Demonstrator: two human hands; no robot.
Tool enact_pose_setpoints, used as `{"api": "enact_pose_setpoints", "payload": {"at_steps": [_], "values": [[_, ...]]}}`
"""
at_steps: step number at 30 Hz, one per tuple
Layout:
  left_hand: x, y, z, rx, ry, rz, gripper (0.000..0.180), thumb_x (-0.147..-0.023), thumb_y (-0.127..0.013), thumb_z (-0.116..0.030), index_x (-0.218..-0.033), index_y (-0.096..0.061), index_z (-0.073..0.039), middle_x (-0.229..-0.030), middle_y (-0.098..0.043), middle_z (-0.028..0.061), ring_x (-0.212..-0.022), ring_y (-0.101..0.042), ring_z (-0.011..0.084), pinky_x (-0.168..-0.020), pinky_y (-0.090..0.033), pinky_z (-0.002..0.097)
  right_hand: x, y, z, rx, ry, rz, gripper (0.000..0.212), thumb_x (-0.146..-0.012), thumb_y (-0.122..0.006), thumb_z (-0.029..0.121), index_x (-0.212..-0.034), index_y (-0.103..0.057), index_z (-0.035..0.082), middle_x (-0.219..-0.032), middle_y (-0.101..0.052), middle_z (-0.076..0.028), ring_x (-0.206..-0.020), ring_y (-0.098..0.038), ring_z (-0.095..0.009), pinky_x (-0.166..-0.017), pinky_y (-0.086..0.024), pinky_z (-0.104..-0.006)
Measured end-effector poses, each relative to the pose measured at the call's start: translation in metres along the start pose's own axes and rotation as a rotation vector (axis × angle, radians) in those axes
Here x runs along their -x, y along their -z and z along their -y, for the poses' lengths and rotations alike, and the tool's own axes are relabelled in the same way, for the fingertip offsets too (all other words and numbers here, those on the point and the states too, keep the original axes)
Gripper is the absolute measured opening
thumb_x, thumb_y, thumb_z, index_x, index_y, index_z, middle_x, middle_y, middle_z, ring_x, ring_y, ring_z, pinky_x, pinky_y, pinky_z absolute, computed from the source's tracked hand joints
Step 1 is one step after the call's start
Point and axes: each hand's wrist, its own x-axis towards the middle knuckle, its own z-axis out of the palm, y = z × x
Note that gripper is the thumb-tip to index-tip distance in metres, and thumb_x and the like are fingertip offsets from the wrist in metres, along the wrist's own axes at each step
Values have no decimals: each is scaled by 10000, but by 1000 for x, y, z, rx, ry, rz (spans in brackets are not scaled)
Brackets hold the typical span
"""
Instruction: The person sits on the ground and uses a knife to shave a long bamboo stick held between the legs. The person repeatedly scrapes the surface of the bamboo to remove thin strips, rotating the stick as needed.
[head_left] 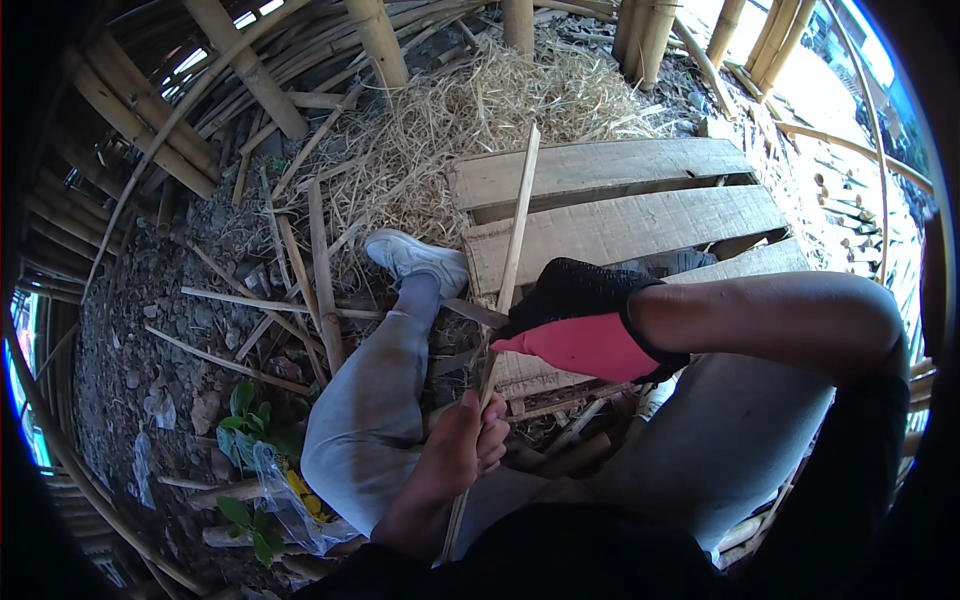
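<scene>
A long, pale bamboo strip (519, 210) runs from my lap up past the edge of a low slatted wooden platform (620, 225). My bare left hand (462, 443) is closed around its lower part. My right hand (585, 325), in a pink and black glove, is closed on a knife (474, 313). The blade juts out to the left of the glove, close beside the strip; the handle is hidden in my fist. Glove and strip meet just above my left hand, where the exact contact is hard to make out.
Curly bamboo shavings (470, 110) are heaped behind the platform. Split bamboo pieces (322, 270) lie on the dirt at left, near my white shoe (412, 255). A green-leaved plant (247, 425) and a clear plastic bag (290, 500) are by my left knee. Bamboo poles (378, 45) stand around.
</scene>
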Motion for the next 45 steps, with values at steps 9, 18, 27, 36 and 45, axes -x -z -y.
{"api": "enact_pose_setpoints", "payload": {"at_steps": [9, 18, 27, 36, 45], "values": [[14, 6, -11, -23, -132, -15, 508, -1055, -308, -642, -946, -394, -153, -586, -289, -63, -449, -260, 48, -435, -219, 239, 23, 16, 21, 952, 604, -465, 352, -996, -582, 411, -1098, -687, 91, -860, -714, -166, -796, -710, -361, -684, -558, -444], [18, 1, -4, 23, -41, 13, 514, -1054, -302, -647, -938, -380, -153, -585, -288, -50, -445, -256, 60, -440, -235, 246, 25, -6, 7, 856, 584, -323, 318, -995, -574, 353, -1093, -705, 80, -903, -710, -180, -851, -711, -366, -720, -558, -469], [11, 4, -6, -2, -55, 36, 533, -1035, -319, -677, -939, -382, -157, -576, -280, -59, -434, -252, 51, -431, -228, 243, 15, 24, 25, 130, 50, 141, 377, -993, -636, 431, -1098, -736, 83, -713, -622, 26, -551, -527, -97, -501, -428, -289], [15, 12, -15, -37, -294, -73, 533, -1050, -324, -646, -930, -399, -133, -555, -298, -52, -404, -251, 48, -414, -212, 231, 21, 69, 47, -104, 446, -301, 457, -1005, -615, 475, -1307, -680, 138, -665, -518, 35, -563, -493, -49, -520, -433, -252], [6, 20, -17, -3, -350, -129, 439, -1095, -318, -539, -915, -431, -154, -527, -307, -56, -364, -229, 58, -377, -215, 231, -68, 118, -29, 1039, 636, -1107, 389, -1003, -549, 418, -1197, -699, 116, -855, -726, -82, -817, -721, -265, -742, -568, -406]]}}
